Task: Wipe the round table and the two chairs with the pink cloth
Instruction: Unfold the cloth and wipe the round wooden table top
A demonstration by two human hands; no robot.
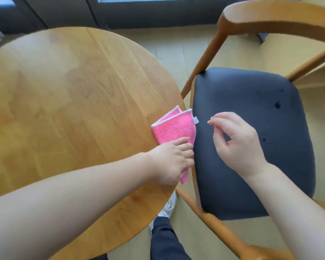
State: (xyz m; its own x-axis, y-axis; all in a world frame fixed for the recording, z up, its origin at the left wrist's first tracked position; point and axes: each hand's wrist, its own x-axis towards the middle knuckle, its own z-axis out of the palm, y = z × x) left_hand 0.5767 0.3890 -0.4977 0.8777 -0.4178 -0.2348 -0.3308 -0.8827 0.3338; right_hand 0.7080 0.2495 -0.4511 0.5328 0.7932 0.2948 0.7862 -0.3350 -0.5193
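**Wiping the table's right edge, chair next**

Pink cloth (172, 128) folded, lying at the right rim of the round wooden surface (64, 100), centre of frame, one corner with its white tag hanging just past the edge toward the chair. Left hand (172, 162) on the cloth's near end, fingers curled over it, pinning and grasping the fabric. Right hand (238, 141) above the dark chair seat (251, 147), right of frame, loosely curled, holding nothing, apart from the cloth.

Probably the rim stroke of the table wipe. To do well: flatten the palm for even pressure, follow the curve of the edge, keep the fold intact so a clean face meets the wood. Then carry the cloth across to the seat and the wooden armrest (280, 17), upper right. Second chair not in view.
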